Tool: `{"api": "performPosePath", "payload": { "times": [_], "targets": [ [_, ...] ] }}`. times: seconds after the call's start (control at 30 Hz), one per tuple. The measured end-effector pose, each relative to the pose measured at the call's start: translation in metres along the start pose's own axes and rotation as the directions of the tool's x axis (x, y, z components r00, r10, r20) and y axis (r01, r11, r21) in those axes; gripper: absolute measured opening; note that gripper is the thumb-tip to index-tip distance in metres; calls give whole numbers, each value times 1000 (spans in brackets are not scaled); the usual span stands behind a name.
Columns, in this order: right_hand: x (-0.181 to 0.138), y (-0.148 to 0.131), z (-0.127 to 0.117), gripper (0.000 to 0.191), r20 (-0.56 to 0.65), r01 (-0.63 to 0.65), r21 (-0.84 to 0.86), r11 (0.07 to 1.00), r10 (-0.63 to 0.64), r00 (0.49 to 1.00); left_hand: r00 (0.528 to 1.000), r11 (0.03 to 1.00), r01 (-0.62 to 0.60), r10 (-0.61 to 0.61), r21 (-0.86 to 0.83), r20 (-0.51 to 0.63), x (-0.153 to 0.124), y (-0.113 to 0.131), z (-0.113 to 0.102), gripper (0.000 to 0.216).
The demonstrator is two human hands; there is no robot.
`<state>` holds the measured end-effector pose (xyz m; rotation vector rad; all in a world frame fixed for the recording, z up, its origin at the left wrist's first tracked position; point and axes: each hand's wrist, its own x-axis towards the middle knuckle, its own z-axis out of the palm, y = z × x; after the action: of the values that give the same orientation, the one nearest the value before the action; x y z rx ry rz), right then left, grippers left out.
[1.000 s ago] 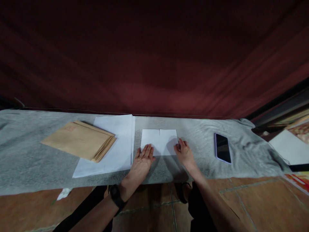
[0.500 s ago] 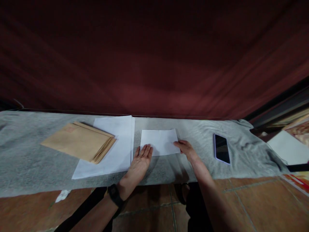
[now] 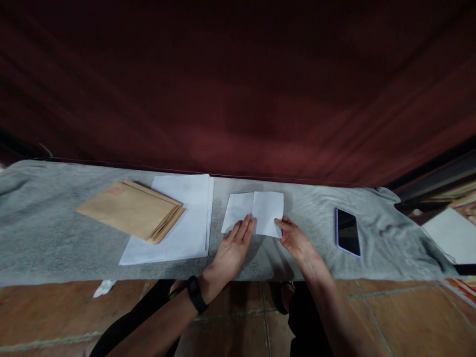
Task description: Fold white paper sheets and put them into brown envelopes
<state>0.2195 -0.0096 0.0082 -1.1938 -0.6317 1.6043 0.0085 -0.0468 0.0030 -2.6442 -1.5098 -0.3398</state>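
Your left hand lies flat, fingers together, on creased paper, right hand pinching its edge; probably light, bendy, crumples easy, so grip edges gently

The person's left hand and right hand are bare, as are the forearms. A black, watch-like band with a dark face circles the left wrist. Below, black trousers and a dark shoe, its details lost in shadow.
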Motion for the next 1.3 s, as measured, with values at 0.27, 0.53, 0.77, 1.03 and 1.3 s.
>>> {"api": "performPosePath", "payload": {
  "times": [0.27,0.53,0.77,1.03,1.3],
  "targets": [
    [-16,0,7,32,89,-122,-15,992,123,988,997,999,19,-21,28,80,12,0,-5,57],
    [2,8,-18,34,-120,-3,-296,955,-34,992,989,997,-22,10,74,149,10,14,12,58],
    [18,13,-23,32,-144,48,-382,923,-111,983,988,997,-45,36,58,148,9,19,14,58],
    [14,6,-22,30,-123,67,-335,940,-115,986,990,999,-7,0,45,142,10,17,11,56],
    [7,-2,-22,35,-150,45,-255,966,-86,985,991,998,-63,66,-31,121,17,-3,8,63]
  ]
}}
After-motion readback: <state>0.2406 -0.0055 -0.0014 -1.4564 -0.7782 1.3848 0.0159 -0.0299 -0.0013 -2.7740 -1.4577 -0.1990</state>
